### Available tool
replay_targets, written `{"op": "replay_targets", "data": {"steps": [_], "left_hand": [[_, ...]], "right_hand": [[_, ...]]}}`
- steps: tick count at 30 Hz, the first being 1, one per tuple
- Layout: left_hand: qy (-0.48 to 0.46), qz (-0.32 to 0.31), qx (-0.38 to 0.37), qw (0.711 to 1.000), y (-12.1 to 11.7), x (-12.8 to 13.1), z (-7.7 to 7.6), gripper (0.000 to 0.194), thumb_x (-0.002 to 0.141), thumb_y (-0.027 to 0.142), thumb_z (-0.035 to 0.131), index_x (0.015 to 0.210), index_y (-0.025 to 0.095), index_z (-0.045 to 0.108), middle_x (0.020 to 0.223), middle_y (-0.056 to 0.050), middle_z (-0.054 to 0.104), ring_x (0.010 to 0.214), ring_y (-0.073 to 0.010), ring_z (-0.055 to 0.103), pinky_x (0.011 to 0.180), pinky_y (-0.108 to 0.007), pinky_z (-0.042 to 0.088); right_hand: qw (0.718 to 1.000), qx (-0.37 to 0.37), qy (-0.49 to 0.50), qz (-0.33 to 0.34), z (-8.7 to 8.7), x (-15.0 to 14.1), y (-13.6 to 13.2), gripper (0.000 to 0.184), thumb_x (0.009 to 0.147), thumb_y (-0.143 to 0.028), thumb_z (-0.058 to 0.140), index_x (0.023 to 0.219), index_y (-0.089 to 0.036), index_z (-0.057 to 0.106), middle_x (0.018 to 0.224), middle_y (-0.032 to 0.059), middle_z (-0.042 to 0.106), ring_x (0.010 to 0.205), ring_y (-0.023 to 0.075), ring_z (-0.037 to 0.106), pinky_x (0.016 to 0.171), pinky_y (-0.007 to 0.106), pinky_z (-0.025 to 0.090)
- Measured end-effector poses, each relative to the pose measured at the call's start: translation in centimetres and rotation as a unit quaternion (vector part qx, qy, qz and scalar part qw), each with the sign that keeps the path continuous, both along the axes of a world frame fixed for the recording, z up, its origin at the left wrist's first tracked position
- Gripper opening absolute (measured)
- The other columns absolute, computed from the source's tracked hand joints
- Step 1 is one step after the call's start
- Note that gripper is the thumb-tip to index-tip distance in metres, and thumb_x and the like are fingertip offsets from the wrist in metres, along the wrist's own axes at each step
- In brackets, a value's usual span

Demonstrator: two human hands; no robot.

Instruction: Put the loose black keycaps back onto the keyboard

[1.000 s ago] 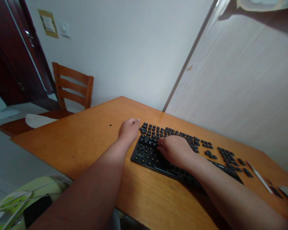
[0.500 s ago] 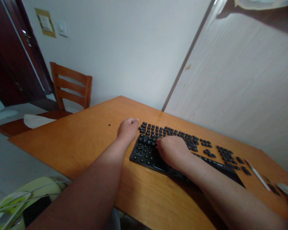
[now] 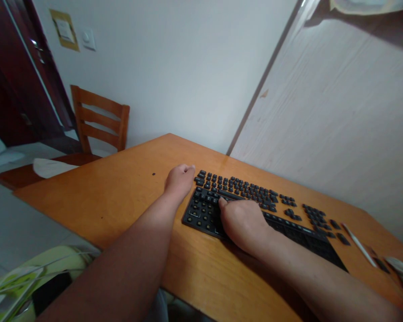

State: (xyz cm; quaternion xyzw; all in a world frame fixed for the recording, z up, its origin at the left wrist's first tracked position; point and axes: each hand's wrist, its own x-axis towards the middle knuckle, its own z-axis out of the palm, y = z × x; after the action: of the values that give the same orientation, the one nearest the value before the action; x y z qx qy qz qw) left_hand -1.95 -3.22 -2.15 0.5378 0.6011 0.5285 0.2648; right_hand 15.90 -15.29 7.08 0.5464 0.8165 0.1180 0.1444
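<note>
A black keyboard (image 3: 289,230) lies on the orange wooden table (image 3: 121,197). Several loose black keycaps (image 3: 317,217) sit on the table just behind its right part. My left hand (image 3: 179,181) rests on the table against the keyboard's left end, fingers curled in. My right hand (image 3: 243,221) lies on the left part of the keyboard, near its front rows. Its fingers are bent down onto the keys and hide whatever is under them.
A white stick-like tool (image 3: 357,243) and a pale cloth (image 3: 401,268) lie at the table's right end. A wooden chair (image 3: 99,120) stands behind the table, with a dark door (image 3: 16,89) at far left. A green bag (image 3: 36,277) sits by my left arm. A pale wall panel (image 3: 339,116) backs the table.
My right hand has slid from the keyboard's middle rows toward its front edge, uncovering more keys behind it. My left hand has stayed in place.
</note>
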Motion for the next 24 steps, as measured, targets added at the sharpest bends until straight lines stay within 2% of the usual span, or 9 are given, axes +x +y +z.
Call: {"op": "replay_targets", "data": {"steps": [5,24], "left_hand": [[-0.002,-0.002,-0.001,1.000,-0.1,0.1,0.1,0.044,0.087,0.060,0.046,0.069,0.022,0.060,0.069,-0.004,0.065,0.065,-0.0189,0.057,0.060,-0.031,0.038],[-0.001,-0.002,-0.013,1.000,-0.1,0.1,0.4,0.042,0.087,0.058,0.047,0.071,0.021,0.060,0.070,-0.005,0.065,0.065,-0.0187,0.057,0.060,-0.031,0.037]], "right_hand": [[0.999,0.046,0.003,0.022,-0.8,0.8,-0.3,0.041,0.100,-0.019,0.034,0.127,-0.017,0.064,0.081,0.0133,0.076,0.071,0.0254,0.074,0.061,0.031,0.053],[0.999,0.035,-0.023,0.014,-0.6,-0.2,-0.1,0.043,0.100,-0.015,0.032,0.130,-0.008,0.064,0.081,0.0167,0.076,0.072,0.0261,0.074,0.059,0.031,0.054]]}}
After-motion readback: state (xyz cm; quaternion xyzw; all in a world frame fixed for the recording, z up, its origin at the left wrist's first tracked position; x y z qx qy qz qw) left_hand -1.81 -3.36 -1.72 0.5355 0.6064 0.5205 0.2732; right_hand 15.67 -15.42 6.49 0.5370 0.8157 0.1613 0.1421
